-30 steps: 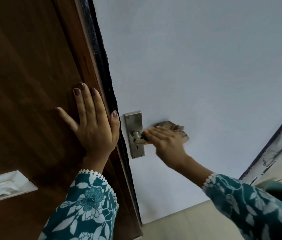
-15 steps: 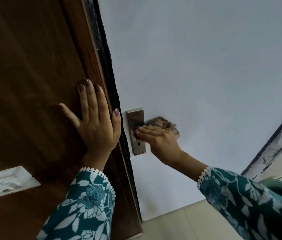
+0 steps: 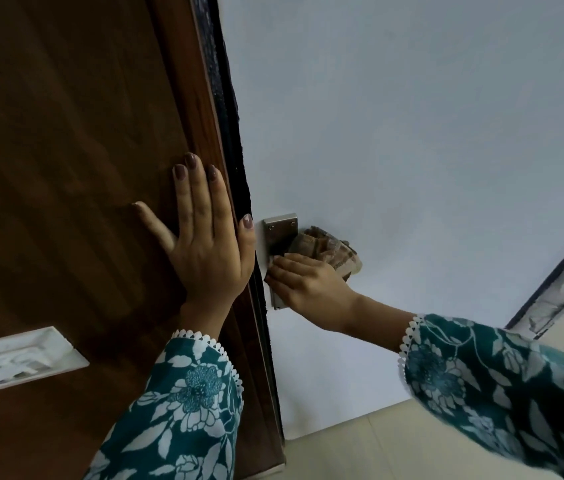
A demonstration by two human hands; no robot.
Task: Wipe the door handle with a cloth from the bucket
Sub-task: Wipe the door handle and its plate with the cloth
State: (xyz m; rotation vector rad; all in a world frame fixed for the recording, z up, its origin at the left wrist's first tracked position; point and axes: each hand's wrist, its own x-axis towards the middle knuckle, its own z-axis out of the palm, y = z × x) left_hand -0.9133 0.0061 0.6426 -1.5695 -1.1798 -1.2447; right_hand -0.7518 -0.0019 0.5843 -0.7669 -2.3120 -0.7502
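A silver handle plate (image 3: 279, 229) is fixed on the pale blue door (image 3: 412, 140); the lever itself is hidden under my right hand. My right hand (image 3: 308, 284) presses a bunched brownish cloth (image 3: 329, 249) against the plate and covers its lower half. My left hand (image 3: 204, 237) lies flat, fingers spread, on the dark brown wooden panel (image 3: 66, 202) just left of the door's black edge. The bucket is out of view.
A white rectangular fitting (image 3: 14, 362) is set into the wooden panel at lower left. A black strip (image 3: 228, 140) runs along the door edge. Beige floor tiles (image 3: 360, 448) show at the bottom. A dark-framed edge (image 3: 557, 282) stands at the right.
My right hand with the cloth has slid left along the handle onto the plate, covering the lever and the plate's lower part. My left hand stays pressed on the wood.
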